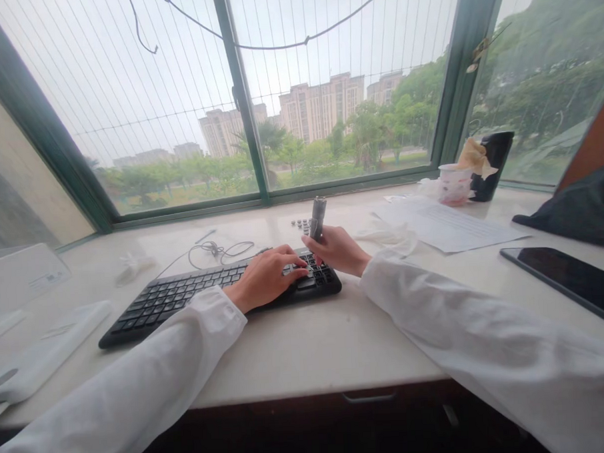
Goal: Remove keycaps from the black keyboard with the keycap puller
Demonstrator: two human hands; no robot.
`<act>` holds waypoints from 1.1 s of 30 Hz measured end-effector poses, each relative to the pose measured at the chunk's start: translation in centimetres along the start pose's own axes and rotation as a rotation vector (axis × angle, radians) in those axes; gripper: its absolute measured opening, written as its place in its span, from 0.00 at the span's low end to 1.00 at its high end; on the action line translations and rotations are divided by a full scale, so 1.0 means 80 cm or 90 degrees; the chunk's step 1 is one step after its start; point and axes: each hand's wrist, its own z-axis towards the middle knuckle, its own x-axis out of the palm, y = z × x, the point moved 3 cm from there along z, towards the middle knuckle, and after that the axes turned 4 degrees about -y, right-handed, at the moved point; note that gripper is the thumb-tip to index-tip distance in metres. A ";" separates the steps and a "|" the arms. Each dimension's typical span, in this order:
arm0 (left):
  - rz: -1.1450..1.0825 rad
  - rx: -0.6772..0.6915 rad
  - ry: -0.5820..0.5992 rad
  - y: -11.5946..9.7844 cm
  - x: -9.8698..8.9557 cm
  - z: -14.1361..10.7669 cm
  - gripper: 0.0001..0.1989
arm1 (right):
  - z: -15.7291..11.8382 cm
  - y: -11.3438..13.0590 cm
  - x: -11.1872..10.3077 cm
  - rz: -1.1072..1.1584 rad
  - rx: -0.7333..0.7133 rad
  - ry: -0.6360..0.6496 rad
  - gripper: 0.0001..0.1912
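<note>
The left grip (267, 278) lies spread, its fingertips resting on the black keyboard (185, 302). The right grip (336, 250) closes firmly around an upright metal cylinder (317, 216), held just above the keyboard's right end, near small dark pieces (300, 223) on the white counter (307, 346).

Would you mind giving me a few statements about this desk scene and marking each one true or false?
1. The left hand rests on the black keyboard. True.
2. The right hand holds a silver cylinder upright. True.
3. The sleeves are dark. False: each is a white sleeve.
4. The dark touchscreen device lies left of the keyboard. False: it lies to the right.
5. Tall buildings show through the window. True.
</note>
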 end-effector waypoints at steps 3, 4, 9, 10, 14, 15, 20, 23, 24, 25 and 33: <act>0.000 0.003 -0.004 0.000 0.002 0.000 0.14 | 0.000 0.001 0.000 0.004 0.003 0.005 0.19; 0.001 0.005 -0.006 0.000 0.002 0.000 0.14 | -0.001 0.002 0.000 -0.002 0.003 0.003 0.19; 0.008 0.011 -0.013 0.003 0.005 0.000 0.13 | -0.004 0.011 0.003 -0.043 0.002 -0.014 0.14; 0.009 0.011 -0.013 0.003 0.006 -0.001 0.13 | -0.005 0.013 0.004 -0.048 0.003 -0.018 0.13; 0.006 0.014 -0.011 0.003 0.005 -0.001 0.12 | -0.007 0.018 0.008 -0.076 -0.001 -0.041 0.11; 0.007 0.014 -0.010 0.002 0.005 -0.001 0.12 | -0.007 0.018 0.009 -0.078 0.003 -0.042 0.11; 0.022 0.013 0.001 -0.002 0.002 0.000 0.15 | -0.004 0.007 0.012 -0.021 0.097 -0.027 0.10; 0.025 0.013 0.000 -0.003 0.002 0.000 0.16 | -0.002 0.000 0.014 0.017 0.137 -0.013 0.11; 0.026 0.014 -0.001 -0.003 0.002 0.000 0.16 | -0.002 -0.001 0.015 0.017 0.135 -0.014 0.12; 0.025 0.014 -0.001 -0.003 0.002 0.000 0.16 | -0.001 -0.001 0.016 0.010 0.127 -0.018 0.12; -0.011 0.023 -0.018 0.003 0.005 0.000 0.15 | -0.002 0.002 0.025 -0.097 0.001 -0.071 0.11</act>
